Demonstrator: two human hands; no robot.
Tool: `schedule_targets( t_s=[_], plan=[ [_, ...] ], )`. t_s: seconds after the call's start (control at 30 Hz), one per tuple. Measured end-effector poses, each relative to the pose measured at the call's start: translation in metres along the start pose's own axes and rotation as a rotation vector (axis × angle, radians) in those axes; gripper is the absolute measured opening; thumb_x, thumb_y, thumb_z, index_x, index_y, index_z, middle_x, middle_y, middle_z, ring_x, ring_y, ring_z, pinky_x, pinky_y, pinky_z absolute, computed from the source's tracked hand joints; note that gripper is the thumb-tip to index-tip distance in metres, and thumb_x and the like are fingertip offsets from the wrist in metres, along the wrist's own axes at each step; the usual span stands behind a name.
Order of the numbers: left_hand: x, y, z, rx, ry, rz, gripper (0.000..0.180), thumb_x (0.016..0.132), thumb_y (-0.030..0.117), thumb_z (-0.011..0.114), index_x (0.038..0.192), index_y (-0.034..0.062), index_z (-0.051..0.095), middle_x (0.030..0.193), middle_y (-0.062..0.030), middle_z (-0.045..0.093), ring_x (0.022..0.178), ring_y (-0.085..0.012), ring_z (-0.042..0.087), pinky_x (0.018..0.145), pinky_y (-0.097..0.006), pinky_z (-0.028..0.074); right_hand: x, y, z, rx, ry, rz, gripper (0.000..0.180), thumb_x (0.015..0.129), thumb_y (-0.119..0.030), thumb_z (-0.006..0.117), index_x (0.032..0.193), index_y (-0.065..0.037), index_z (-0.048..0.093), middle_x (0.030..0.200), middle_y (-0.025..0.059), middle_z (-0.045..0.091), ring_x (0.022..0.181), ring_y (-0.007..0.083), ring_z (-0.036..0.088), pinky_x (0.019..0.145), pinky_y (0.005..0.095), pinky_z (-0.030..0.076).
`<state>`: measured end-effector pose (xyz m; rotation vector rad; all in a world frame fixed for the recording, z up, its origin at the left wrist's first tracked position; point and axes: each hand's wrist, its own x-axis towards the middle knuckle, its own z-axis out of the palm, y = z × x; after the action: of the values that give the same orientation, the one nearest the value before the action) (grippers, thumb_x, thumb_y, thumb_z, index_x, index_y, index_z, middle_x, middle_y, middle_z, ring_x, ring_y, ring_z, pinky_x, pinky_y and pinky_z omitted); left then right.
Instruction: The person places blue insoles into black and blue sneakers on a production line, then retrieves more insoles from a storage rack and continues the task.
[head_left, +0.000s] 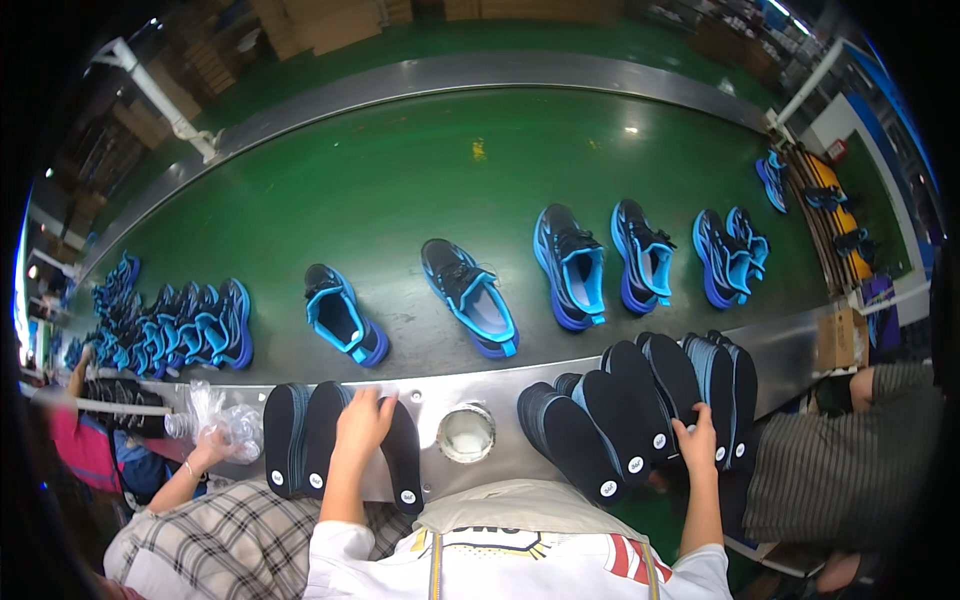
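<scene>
Left fingers (377,397): you are resting them over the left insoles (323,430), just beside the one at that group's right end; their grip is hiding, so whether they are grasping one cannot be told.
Right fingers (704,411): you are touching the lower part of one of the right insoles (612,415); whether they are clenching it or only steadying it is not showing clearly.
Insoles' place: both groups are lying on the metal counter (520,382), dark faces up, several overlapping in piles.
Dark-lined shoe (340,312): it is standing on the green belt (400,180) beyond your left hand; its dark inside is suggesting an insole is already in, though not surely.
Middle shoe (470,300): it is showing a pale inside, so it is probably lacking a dark insole.
Right shoes (570,270): the nearer ones are also showing pale insides, seemingly unfitted.
Left shoes (235,325): they are crowding together, their insides too hidden to judge.
Progress: you are apparently working midway, with plenty of insoles lying unused.
</scene>
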<state>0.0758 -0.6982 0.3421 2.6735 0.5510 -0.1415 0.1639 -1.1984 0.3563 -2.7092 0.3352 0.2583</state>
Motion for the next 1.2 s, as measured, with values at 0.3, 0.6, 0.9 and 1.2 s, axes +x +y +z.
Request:
schedule_targets(
  t_s=[0.3,0.6,0.9,1.2],
  plan=[
    [0.119,0.111,0.057,-0.410,0.323,0.216,0.069,0.076,0.028,0.061,0.132,0.0118,0.024,0.117,-0.0199,0.037,0.094,-0.0393,0.051,0.072,-0.043,0.046,0.018,-0.150,-0.053,0.315,0.078,-0.492,0.024,0.079,-0.015,0.059,0.094,0.004,0.060,0.099,0.0162,0.058,0.084,0.0217,0.057,0.074,0.0280,0.044],
    [0.183,0.075,0.071,-0.709,0.377,0.037,0.039,0.085,0.032,0.049,0.106,-0.0007,0.050,0.074,-0.0201,0.059,0.074,-0.0355,0.058,0.062,-0.039,0.044,0.069,-0.291,0.028,0.422,-0.974,-0.267,0.019,0.070,-0.015,0.066,0.076,0.004,0.065,0.062,0.0064,0.059,0.055,0.0112,0.054,0.051,0.0234,0.043],
    [0.195,0.062,0.059,-1.015,-0.003,0.151,0.027,0.085,0.026,0.053,0.080,-0.0002,0.055,0.066,0.0029,0.048,0.062,-0.0043,0.040,0.053,-0.023,0.035,0.065,-0.325,0.150,-0.408,-0.387,-0.948,0.020,0.070,-0.014,0.055,0.081,0.003,0.060,0.099,0.0203,0.050,0.091,0.0342,0.053,0.077,0.0400,0.046],
    [0.173,0.081,0.052,-0.501,0.118,-0.018,0.045,0.077,0.037,0.058,0.108,0.0057,0.050,0.080,-0.0182,0.061,0.079,-0.0281,0.061,0.065,-0.036,0.045,0.047,-0.336,0.126,-0.585,-0.437,-0.871,0.025,0.070,-0.016,0.055,0.085,0.004,0.058,0.092,0.0217,0.054,0.086,0.0334,0.054,0.071,0.0386,0.048]
  ],
)
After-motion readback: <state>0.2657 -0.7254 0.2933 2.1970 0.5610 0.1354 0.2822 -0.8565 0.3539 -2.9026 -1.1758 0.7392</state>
